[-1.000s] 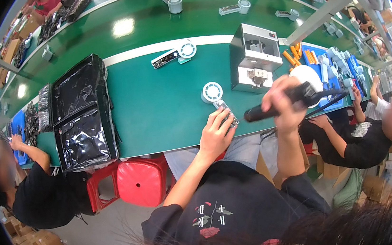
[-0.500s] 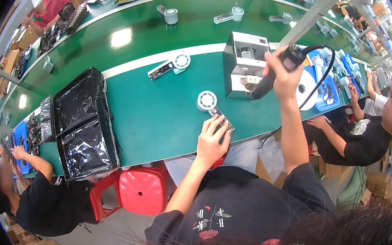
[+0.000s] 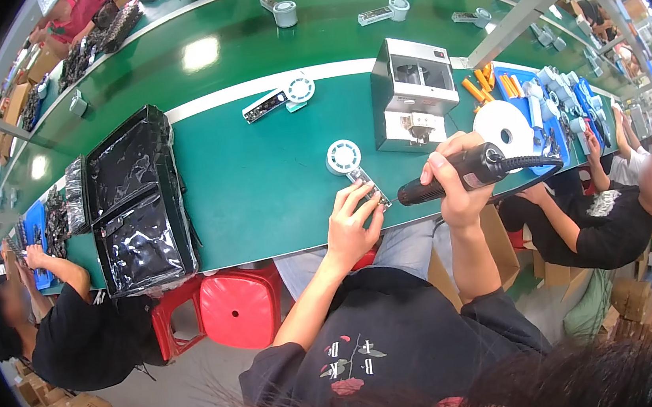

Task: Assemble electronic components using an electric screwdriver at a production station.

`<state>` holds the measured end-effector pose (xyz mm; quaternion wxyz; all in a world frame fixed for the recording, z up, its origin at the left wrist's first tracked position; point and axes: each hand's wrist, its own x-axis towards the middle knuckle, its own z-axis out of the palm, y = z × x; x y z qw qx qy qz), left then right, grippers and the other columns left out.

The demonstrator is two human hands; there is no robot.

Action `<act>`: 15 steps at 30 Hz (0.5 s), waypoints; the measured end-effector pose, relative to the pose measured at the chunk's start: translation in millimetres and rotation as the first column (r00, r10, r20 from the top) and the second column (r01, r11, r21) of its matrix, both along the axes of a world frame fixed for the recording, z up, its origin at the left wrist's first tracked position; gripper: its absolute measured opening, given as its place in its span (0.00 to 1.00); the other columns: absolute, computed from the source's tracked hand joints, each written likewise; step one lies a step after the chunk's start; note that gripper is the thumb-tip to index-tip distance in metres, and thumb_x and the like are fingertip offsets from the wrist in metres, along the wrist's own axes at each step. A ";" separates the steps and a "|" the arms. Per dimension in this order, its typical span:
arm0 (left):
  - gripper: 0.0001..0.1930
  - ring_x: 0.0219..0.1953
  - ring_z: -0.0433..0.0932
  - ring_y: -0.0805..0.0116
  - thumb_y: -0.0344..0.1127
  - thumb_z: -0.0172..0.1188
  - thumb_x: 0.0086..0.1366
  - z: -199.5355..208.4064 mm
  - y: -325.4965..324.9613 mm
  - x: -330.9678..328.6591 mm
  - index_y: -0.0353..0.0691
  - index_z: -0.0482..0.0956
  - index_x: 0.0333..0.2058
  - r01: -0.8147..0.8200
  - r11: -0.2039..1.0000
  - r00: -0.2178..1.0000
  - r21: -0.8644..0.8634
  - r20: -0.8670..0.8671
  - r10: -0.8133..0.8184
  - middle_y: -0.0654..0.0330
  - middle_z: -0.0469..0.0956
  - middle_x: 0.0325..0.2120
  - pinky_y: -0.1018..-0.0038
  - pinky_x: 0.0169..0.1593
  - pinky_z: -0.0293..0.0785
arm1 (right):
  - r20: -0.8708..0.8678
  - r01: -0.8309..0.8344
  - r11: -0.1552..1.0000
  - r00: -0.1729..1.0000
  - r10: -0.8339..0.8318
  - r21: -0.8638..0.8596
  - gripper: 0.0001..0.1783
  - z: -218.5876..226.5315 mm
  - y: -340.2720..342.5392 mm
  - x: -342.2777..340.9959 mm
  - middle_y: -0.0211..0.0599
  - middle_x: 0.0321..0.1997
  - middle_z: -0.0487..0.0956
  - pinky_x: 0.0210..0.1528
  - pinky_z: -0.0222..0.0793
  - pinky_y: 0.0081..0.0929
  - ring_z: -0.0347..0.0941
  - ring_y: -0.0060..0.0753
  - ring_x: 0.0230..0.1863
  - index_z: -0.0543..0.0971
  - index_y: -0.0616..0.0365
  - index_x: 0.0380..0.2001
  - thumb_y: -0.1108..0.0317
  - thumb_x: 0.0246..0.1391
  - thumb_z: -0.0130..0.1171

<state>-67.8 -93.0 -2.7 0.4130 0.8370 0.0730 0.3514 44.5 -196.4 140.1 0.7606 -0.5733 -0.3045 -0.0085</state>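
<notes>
A pale blue handheld fan (image 3: 343, 156) lies on the green worktable, its round grille up and its handle opened to show a dark inside. My left hand (image 3: 353, 231) has its thumb and fingertips around that handle, keeping it against the tabletop near the front edge. In my right hand (image 3: 462, 193) is a black electric screwdriver (image 3: 482, 164), held almost level, its cord looping off to the right. The screwdriver's tip points left, close to the lower end of the fan's handle; whether they touch I cannot tell. A second fan (image 3: 300, 89) lies farther back.
A silver-and-black benchtop screw feeder (image 3: 414, 95) stands right of the fan. Beyond it are a white reel (image 3: 503, 131), orange-handled tools (image 3: 478, 89) and a blue tray (image 3: 543, 150). A black plastic-lined box (image 3: 136, 207) sits left. More fans lie on the green belt (image 3: 246, 45). Co-workers sit on both sides.
My right hand has brought the screwdriver down and nearer from beside the screw feeder to the fan's handle. My left hand stays on the handle.
</notes>
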 end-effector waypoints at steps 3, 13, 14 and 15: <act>0.12 0.53 0.76 0.49 0.24 0.68 0.53 -0.3 -1.2 0.7 0.35 0.85 0.38 0.008 1.000 1.000 -0.010 -0.002 -0.008 0.53 0.81 0.46 0.60 0.54 0.75 | 0.008 0.005 1.000 1.000 -0.005 -0.009 0.12 -0.5 -1.1 -1.0 0.37 0.28 0.74 0.25 0.71 0.21 0.74 0.23 0.21 0.71 0.62 0.34 0.84 0.51 0.62; 0.12 0.53 0.76 0.48 0.21 0.66 0.53 1.6 -0.9 -0.5 0.35 0.85 0.39 0.000 1.000 1.000 0.000 -0.013 0.000 0.53 0.81 0.45 0.60 0.54 0.76 | 0.000 -0.013 1.000 1.000 0.013 -0.006 0.12 -1.7 -0.3 -4.0 0.37 0.29 0.74 0.25 0.71 0.19 0.75 0.22 0.21 0.71 0.62 0.34 0.84 0.51 0.63; 0.12 0.53 0.76 0.48 0.21 0.66 0.53 2.5 -0.6 -0.3 0.35 0.85 0.39 0.001 1.000 1.000 0.000 -0.014 -0.001 0.53 0.81 0.45 0.60 0.54 0.76 | -0.001 -0.013 1.000 1.000 0.013 -0.006 0.12 -2.7 0.3 -4.2 0.37 0.29 0.74 0.25 0.71 0.19 0.75 0.22 0.21 0.71 0.62 0.34 0.84 0.51 0.63; 0.12 0.52 0.77 0.48 0.21 0.66 0.53 3.4 0.1 0.2 0.34 0.84 0.39 -0.003 1.000 1.000 0.026 -0.010 0.004 0.52 0.81 0.45 0.61 0.53 0.77 | 0.015 -0.006 1.000 1.000 0.006 -0.007 0.12 -3.8 0.9 -4.2 0.37 0.29 0.74 0.24 0.71 0.19 0.74 0.22 0.21 0.71 0.62 0.34 0.84 0.51 0.63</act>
